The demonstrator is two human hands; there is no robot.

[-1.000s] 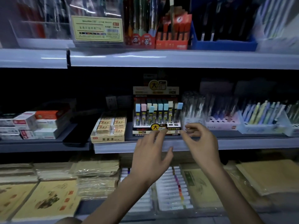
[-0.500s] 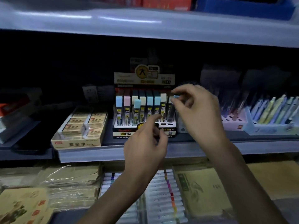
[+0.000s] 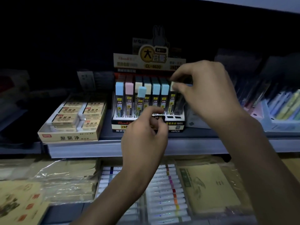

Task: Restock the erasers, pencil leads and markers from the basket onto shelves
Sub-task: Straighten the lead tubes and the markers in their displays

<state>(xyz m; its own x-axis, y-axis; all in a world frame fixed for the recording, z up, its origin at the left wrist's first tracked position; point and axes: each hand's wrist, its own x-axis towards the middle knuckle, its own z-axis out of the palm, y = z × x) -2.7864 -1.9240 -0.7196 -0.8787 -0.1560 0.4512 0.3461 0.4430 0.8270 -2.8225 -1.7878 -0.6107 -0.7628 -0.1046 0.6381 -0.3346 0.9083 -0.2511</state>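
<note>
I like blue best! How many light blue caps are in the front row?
4: the far-left cap, the tilted cap, two neighbouring caps. Darker rows behind may hide more.

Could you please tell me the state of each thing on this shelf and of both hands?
Lead display box: open, upright.
Blue-capped lead tube: leaning, not seated straight.
Cream-capped lead tube: upright, cap pinched by right hand.
Eraser box: open, erasers stacked inside.
Left hand: fingers curled, contents unclear.

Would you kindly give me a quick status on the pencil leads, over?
Right hand pinches cream-capped lead tube at display box right end. Left hand curled before the box, hold unclear. Blue-capped tube leans askew.
</note>
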